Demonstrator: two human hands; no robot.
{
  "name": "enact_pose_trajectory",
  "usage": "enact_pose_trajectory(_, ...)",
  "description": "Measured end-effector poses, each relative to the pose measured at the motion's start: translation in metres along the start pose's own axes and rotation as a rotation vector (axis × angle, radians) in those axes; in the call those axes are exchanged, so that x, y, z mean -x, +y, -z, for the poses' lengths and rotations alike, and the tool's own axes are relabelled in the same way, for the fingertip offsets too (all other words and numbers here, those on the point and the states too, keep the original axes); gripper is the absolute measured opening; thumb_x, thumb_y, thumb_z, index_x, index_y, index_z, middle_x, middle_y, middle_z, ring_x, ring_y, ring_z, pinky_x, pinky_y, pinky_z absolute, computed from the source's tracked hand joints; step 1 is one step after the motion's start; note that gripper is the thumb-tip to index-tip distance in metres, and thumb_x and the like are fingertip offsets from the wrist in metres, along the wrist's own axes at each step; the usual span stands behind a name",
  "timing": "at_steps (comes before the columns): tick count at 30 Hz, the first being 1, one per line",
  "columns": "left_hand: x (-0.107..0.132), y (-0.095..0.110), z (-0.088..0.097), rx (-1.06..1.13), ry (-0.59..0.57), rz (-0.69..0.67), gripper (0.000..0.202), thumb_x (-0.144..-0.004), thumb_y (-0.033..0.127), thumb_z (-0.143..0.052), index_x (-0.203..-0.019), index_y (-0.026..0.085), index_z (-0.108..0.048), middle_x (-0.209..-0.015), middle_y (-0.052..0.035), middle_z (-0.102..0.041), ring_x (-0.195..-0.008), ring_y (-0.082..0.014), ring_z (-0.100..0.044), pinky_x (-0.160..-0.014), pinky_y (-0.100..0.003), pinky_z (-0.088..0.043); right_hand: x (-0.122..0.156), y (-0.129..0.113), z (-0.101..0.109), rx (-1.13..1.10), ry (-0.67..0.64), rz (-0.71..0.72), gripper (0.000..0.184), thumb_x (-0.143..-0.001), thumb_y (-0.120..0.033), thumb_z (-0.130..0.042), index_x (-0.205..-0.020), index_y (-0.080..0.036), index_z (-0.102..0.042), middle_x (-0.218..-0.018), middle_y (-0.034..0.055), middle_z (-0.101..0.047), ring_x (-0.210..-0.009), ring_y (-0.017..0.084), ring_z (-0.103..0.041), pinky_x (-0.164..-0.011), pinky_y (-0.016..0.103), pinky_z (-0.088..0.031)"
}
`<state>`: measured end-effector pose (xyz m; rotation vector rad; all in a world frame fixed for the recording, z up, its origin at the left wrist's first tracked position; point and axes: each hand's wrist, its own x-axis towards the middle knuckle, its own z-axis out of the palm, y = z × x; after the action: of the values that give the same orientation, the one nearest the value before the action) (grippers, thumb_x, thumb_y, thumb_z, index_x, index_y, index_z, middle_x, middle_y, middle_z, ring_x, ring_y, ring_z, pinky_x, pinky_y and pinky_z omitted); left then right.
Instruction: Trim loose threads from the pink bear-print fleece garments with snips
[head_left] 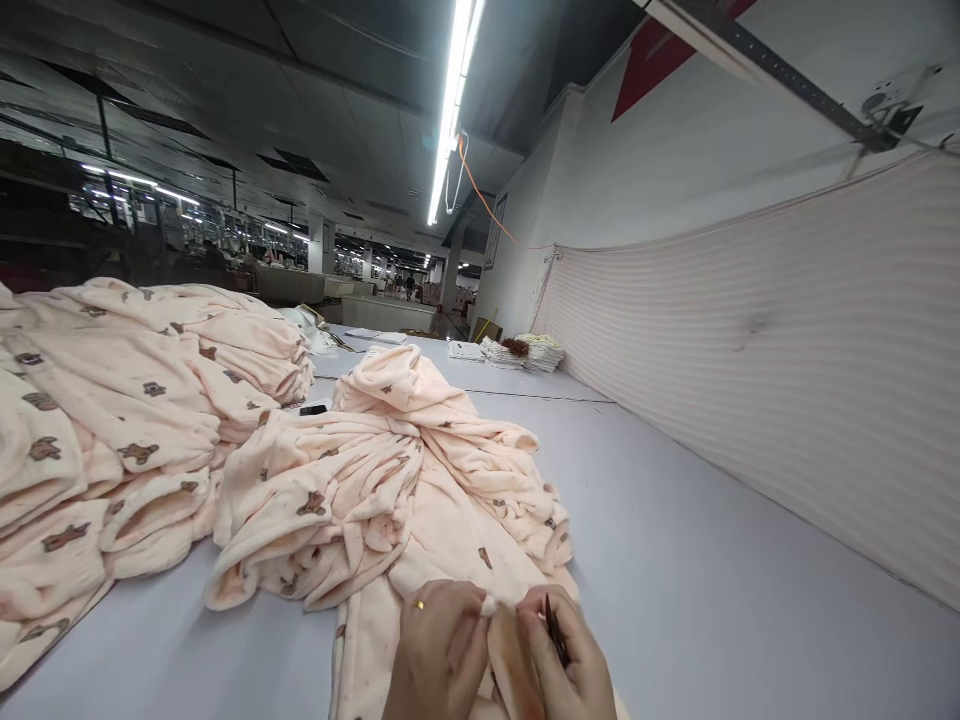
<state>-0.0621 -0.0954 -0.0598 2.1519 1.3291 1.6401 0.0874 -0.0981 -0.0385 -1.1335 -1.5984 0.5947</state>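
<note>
Hands together at the garment's (420,510) near edge: left hand (439,650) pinches it, right hand (562,665) clamps a dark tool (555,630); slip and you nick garment or skin.

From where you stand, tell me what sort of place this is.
Probably a garment factory: stacks of pink bear-print fleece on a long white table, the left hand and right hand working one garment with a small dark tool, and strip lights far back.

Two hands (439,655) (562,665), two fleece heaps (390,470) (112,430), one tool (556,630).
</note>
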Motion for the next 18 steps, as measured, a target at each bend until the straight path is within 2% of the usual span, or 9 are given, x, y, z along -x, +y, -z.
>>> enact_pose_trajectory(2, -0.003, 0.003, 0.0, 0.118, -0.049, 0.207, 0.013, -0.088, 0.027, -0.048, -0.078, 0.021, -0.055, -0.074, -0.0002, -0.06, -0.074, -0.0177, -0.054, -0.073, -0.03, -0.038, 0.006, 0.004, -0.003, -0.055, 0.015, -0.147, 0.032, -0.089, -0.05, -0.047, -0.073, -0.022, -0.053, -0.062, -0.0027, -0.054, -0.057, 0.013, -0.051, -0.053, 0.02, -0.04)
enact_pose_trajectory(4, -0.007, 0.003, -0.001, 0.283, -0.116, 0.421, 0.022, -0.087, 0.036, -0.048, -0.072, 0.02, -0.053, -0.066, 0.0013, -0.053, -0.066, -0.0166, -0.049, -0.065, -0.028, -0.037, 0.009, 0.006, -0.005, -0.061, 0.006, -0.203, 0.035, -0.087, -0.054, -0.047, -0.076, -0.022, -0.056, -0.068, -0.0008, -0.062, -0.062, 0.015, -0.056, -0.058, 0.02, -0.042)
enact_pose_trajectory(7, -0.011, -0.005, -0.003, 0.641, -0.213, 0.666, 0.025, -0.083, 0.041, -0.052, -0.071, 0.019, -0.051, -0.065, 0.0035, -0.047, -0.064, -0.0138, -0.044, -0.06, -0.025, -0.037, 0.006, 0.005, -0.006, -0.041, 0.011, -0.174, 0.035, -0.087, -0.054, -0.048, -0.081, -0.022, -0.06, -0.087, 0.0032, -0.07, -0.083, 0.019, -0.063, -0.072, 0.021, -0.045)
enact_pose_trajectory(9, -0.012, -0.011, -0.003, 0.834, -0.217, 0.782, 0.024, -0.079, 0.04, -0.057, -0.072, 0.018, -0.052, -0.067, 0.0033, -0.049, -0.066, -0.0131, -0.045, -0.061, -0.024, -0.038, 0.003, 0.004, -0.004, -0.048, -0.039, -0.143, 0.034, -0.087, -0.054, -0.049, -0.082, -0.022, -0.059, -0.086, 0.0033, -0.069, -0.08, 0.019, -0.063, -0.072, 0.022, -0.047)
enact_pose_trajectory(12, -0.01, -0.015, 0.0, 0.996, -0.184, 0.887, 0.021, -0.077, 0.036, -0.062, -0.074, 0.017, -0.055, -0.07, 0.0025, -0.053, -0.069, -0.0128, -0.047, -0.063, -0.024, -0.04, -0.001, 0.006, 0.003, 0.036, -0.129, -0.114, 0.029, -0.082, -0.05, -0.057, -0.083, -0.022, -0.059, -0.075, 0.0002, -0.066, -0.063, 0.016, -0.061, -0.061, 0.022, -0.047)
enact_pose_trajectory(14, -0.009, -0.014, 0.003, 1.069, -0.163, 0.915, 0.018, -0.077, 0.033, -0.063, -0.075, 0.016, -0.056, -0.07, 0.0027, -0.054, -0.069, -0.0126, -0.049, -0.064, -0.024, -0.041, -0.002, 0.009, 0.01, 0.139, -0.173, -0.076, 0.025, -0.078, -0.044, -0.063, -0.09, -0.023, -0.062, -0.081, 0.0008, -0.067, -0.07, 0.017, -0.063, -0.064, 0.022, -0.049)
enact_pose_trajectory(16, -0.009, -0.012, 0.005, 1.128, -0.152, 0.937, 0.017, -0.078, 0.032, -0.063, -0.075, 0.016, -0.056, -0.068, 0.0033, -0.053, -0.067, -0.012, -0.049, -0.064, -0.024, -0.04, -0.002, 0.011, 0.014, 0.217, -0.195, -0.036, 0.024, -0.081, -0.039, -0.06, -0.098, -0.024, -0.065, -0.093, 0.0028, -0.068, -0.085, 0.019, -0.065, -0.074, 0.023, -0.049)
enact_pose_trajectory(18, -0.009, -0.011, 0.006, 1.166, -0.166, 0.946, 0.017, -0.078, 0.031, -0.064, -0.076, 0.016, -0.056, -0.068, 0.0033, -0.054, -0.067, -0.0117, -0.05, -0.065, -0.024, -0.04, -0.003, 0.01, 0.016, 0.287, -0.233, -0.038, 0.026, -0.084, -0.038, -0.055, -0.105, -0.026, -0.066, -0.098, 0.0034, -0.069, -0.089, 0.019, -0.065, -0.076, 0.024, -0.049)
